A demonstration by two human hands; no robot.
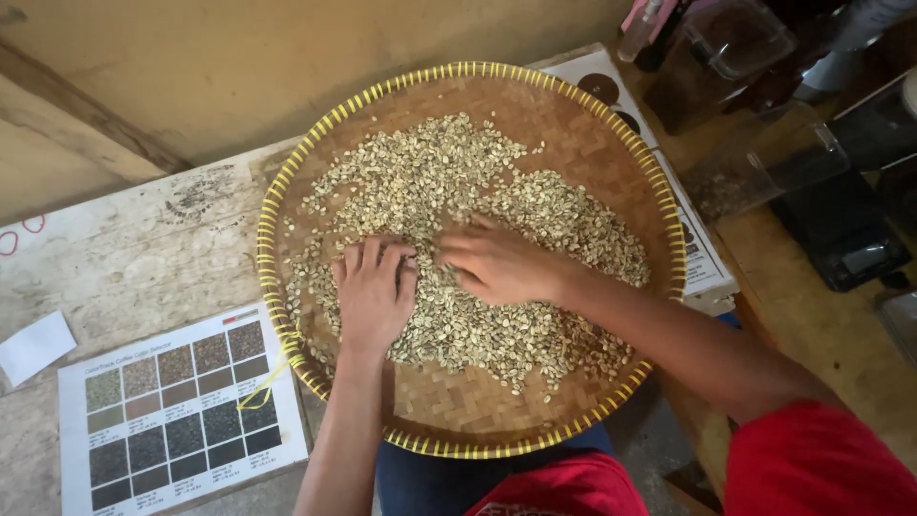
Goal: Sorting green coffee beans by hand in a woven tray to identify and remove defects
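A round woven tray with a yellow rim rests on a wooden table and holds a spread of pale green coffee beans. My left hand lies palm down on the beans near the tray's left middle, fingers bent into the pile. My right hand rests on the beans beside it, fingers curled toward the left hand. Both hands touch the beans; whether either pinches any is hidden.
A printed sheet of colour swatches lies on the table at the lower left, with a white paper scrap further left. Another printed sheet sticks out from under the tray's right side. Clear containers and a black device stand at the right.
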